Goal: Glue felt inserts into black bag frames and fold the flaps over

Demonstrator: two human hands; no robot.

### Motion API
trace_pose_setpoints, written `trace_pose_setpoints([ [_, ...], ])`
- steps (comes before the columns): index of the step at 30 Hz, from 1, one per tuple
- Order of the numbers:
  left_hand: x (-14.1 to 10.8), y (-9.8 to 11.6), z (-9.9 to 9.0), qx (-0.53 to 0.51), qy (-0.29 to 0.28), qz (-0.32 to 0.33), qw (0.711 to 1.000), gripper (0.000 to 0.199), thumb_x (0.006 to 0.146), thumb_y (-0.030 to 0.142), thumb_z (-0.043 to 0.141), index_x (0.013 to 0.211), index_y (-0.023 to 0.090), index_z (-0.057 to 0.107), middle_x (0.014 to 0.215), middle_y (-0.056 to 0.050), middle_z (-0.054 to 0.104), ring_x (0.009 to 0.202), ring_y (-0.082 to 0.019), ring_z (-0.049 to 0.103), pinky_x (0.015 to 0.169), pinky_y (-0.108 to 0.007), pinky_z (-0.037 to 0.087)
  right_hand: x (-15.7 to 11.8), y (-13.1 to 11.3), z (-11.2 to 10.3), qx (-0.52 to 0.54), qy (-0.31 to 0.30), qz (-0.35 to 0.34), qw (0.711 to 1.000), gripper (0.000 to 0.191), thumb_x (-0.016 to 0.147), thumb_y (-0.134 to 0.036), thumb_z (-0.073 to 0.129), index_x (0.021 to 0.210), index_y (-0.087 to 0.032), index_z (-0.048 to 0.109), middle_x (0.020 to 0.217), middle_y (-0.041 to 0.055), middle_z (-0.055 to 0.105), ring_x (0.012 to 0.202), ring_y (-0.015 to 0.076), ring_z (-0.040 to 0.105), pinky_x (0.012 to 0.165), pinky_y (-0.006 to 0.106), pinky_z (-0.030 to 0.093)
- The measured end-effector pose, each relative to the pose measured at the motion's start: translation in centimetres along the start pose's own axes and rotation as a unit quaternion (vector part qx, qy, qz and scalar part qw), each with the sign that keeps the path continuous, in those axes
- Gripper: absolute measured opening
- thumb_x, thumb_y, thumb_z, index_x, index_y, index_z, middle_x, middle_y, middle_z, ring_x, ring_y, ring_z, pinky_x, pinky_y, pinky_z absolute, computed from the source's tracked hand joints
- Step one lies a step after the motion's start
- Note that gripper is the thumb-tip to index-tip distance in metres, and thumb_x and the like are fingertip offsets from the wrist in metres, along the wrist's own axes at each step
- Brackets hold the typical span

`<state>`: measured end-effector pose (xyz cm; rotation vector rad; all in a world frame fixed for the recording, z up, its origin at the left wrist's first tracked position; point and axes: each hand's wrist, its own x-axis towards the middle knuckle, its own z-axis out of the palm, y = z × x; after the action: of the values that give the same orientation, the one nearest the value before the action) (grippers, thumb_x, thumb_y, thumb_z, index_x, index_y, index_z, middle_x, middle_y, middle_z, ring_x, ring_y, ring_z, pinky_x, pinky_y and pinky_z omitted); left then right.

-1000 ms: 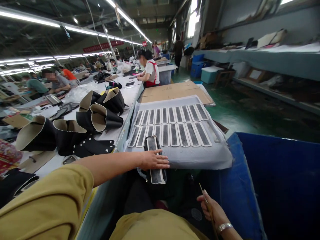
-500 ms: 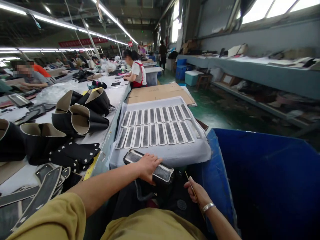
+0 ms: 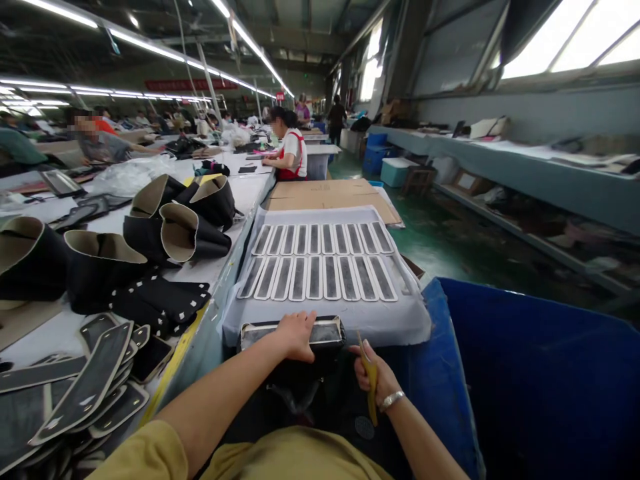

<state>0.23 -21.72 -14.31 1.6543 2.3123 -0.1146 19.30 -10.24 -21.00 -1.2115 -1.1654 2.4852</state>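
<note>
My left hand grips the black bag piece, which has a grey panel with a pale border on top and lies across my lap at the near edge of the cloth. In my right hand is a thin yellow tool, pointing up and held just right of the bag piece. Beyond both hands, two rows of grey strips with white borders lie on the white cloth.
Black open-topped pieces and a pile of dark strips cover the left table. A large blue bin stands at the right. Cardboard lies behind the cloth. A person sits farther back.
The bag piece has turned from slanting to nearly level under my left hand. My right hand has moved left and up, with the yellow tool more upright. The whole view has shifted slightly.
</note>
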Motion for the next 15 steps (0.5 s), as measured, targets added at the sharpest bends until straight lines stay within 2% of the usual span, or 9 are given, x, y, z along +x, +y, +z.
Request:
trace_pose_setpoints([
  [2, 0.3, -0.4, -0.1, -0.005, -0.001, -0.002, 1.0, 0.11, 0.044, 0.055, 0.067, 0.137, 0.012, 0.025, 0.122, -0.017, 0.049, 0.106, -0.034, 0.049, 0.091, -0.045, 0.04, 0.2, -0.7, 1.4, 0.057, -0.033, 0.008, 0.998, 0.041, 0.089, -0.054, 0.03, 0.098, -0.019, 0.048, 0.043, -0.0071, 0.038, 0.03, 0.0047, 0.026, 0.032, 0.015, 0.014],
  [4, 0.3, -0.7, -0.2, -0.009, 0.001, -0.004, 1.0, 0.112, 0.043, 0.055, 0.068, 0.137, 0.013, 0.025, 0.123, -0.017, 0.049, 0.107, -0.034, 0.049, 0.091, -0.045, 0.04, 0.2, -1.1, 2.8, 0.086, -0.041, 0.005, 0.995, 0.037, 0.09, -0.053, 0.029, 0.097, -0.022, 0.047, 0.042, -0.007, 0.039, 0.029, 0.0051, 0.026, 0.032, 0.015, 0.013],
  [8, -0.8, -1.6, -0.5, -0.012, -0.007, -0.008, 1.0, 0.112, 0.044, 0.054, 0.069, 0.137, 0.012, 0.024, 0.124, -0.017, 0.048, 0.109, -0.033, 0.048, 0.093, -0.044, 0.04, -0.2, -1.4, 5.2, 0.088, -0.048, 0.007, 0.995, 0.035, 0.091, -0.052, 0.027, 0.091, -0.022, 0.045, 0.042, -0.0072, 0.038, 0.029, 0.0054, 0.026, 0.032, 0.015, 0.013],
  [10, -1.2, -2.0, -0.8, -0.016, -0.014, -0.007, 1.0, 0.111, 0.043, 0.053, 0.07, 0.136, 0.012, 0.025, 0.123, -0.016, 0.049, 0.109, -0.033, 0.049, 0.093, -0.042, 0.04, -0.3, -1.4, 6.1, 0.042, -0.034, -0.007, 0.999, 0.037, 0.091, -0.052, 0.026, 0.085, -0.02, 0.043, 0.042, -0.0075, 0.036, 0.029, 0.0051, 0.026, 0.032, 0.015, 0.014],
  [12, -1.3, -2.0, -1.1, -0.018, -0.017, 0.0, 1.0, 0.11, 0.043, 0.052, 0.071, 0.136, 0.014, 0.026, 0.123, -0.016, 0.05, 0.109, -0.033, 0.049, 0.093, -0.042, 0.041, -0.3, -1.6, 6.4, -0.037, 0.007, -0.029, 0.999, 0.038, 0.09, -0.053, 0.025, 0.079, -0.02, 0.039, 0.042, -0.0079, 0.035, 0.03, 0.005, 0.025, 0.032, 0.016, 0.015],
  [15, -0.7, -0.9, -1.0, -0.02, -0.031, 0.02, 0.999, 0.112, 0.041, 0.054, 0.072, 0.136, 0.014, 0.027, 0.123, -0.017, 0.051, 0.107, -0.034, 0.051, 0.091, -0.042, 0.042, 0.0, -1.9, 5.5, -0.122, 0.066, -0.049, 0.989, 0.04, 0.088, -0.055, 0.024, 0.081, -0.019, 0.04, 0.043, -0.0085, 0.033, 0.03, 0.0054, 0.025, 0.033, 0.017, 0.017],
])
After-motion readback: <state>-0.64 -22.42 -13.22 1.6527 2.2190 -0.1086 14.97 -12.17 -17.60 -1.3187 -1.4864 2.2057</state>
